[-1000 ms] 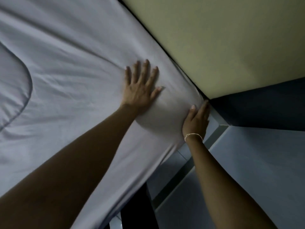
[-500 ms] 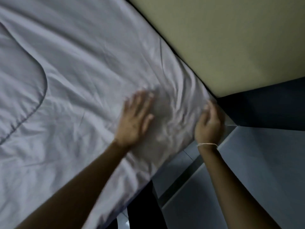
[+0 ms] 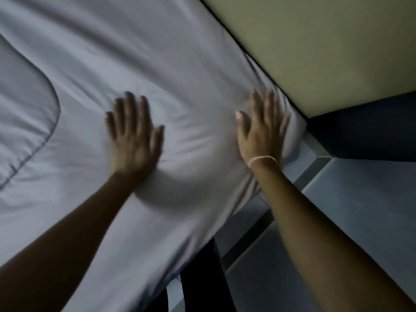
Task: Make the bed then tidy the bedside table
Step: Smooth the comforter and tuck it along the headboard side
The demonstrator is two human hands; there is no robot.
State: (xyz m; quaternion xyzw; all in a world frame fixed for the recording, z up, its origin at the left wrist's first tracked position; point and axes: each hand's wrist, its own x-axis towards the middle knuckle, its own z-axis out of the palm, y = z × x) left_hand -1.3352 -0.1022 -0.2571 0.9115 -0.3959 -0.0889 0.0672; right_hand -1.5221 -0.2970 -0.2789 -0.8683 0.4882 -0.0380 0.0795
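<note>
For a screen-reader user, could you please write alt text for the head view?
Both hands, left and right, press flat on a pale grey sheet at the bed's corner, fingers spread. A yellowish wall runs alongside; the right wrist wears a thin band.

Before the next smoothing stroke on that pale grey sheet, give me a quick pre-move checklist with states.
1. Left hand flat on the pale grey bed sheet, fingers straight: ok.
2. Right hand flat near the mattress corner, beside the olive-beige wall: ok.
3. Sheet wrinkle-free between the hands: not ok, creases show.
4. Corner tucked under the mattress: cannot tell, blurred.
5. Stitched quilted cover lying clear of the left hand: ok.
6. Bedside table: cannot tell, not in view.
</note>
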